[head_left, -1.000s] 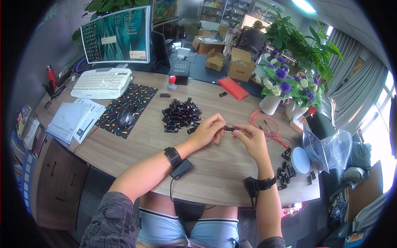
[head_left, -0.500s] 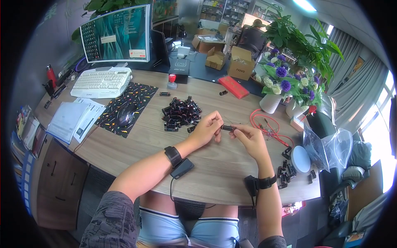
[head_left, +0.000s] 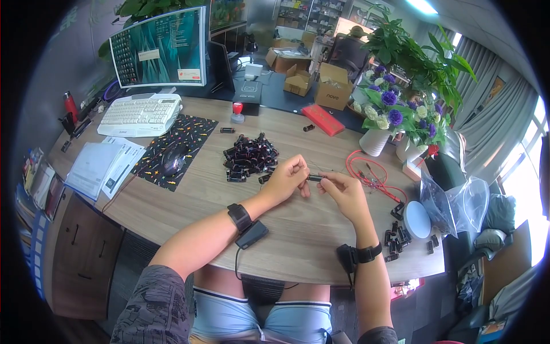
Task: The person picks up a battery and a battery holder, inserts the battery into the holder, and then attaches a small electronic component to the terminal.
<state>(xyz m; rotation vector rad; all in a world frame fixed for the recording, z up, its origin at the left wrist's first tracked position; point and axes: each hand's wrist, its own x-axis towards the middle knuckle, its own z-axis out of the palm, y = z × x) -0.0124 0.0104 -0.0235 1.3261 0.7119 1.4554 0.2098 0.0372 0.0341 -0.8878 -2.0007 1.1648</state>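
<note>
My left hand (head_left: 286, 180) and my right hand (head_left: 344, 195) meet over the middle of the wooden desk (head_left: 189, 198). Between their fingertips they pinch one small black cylindrical part (head_left: 314, 178), held just above the desk. A heap of the same small black parts (head_left: 249, 157) lies just beyond my left hand. More of these parts (head_left: 395, 238) are scattered by my right wrist near the desk's right edge. Both wrists wear black bands.
A red cable (head_left: 366, 172) coils right of my hands, beside a white round disc (head_left: 416, 221) and clear plastic bags (head_left: 452, 203). Flower vases (head_left: 373, 143) stand behind. A mouse on a patterned mat (head_left: 175, 157), keyboard (head_left: 140, 114), monitor (head_left: 160, 49) and papers (head_left: 100, 166) fill the left.
Both hands have shifted very slightly and keep the small part pinched between them; the fingers have worked on it a little. Nothing else has moved.
</note>
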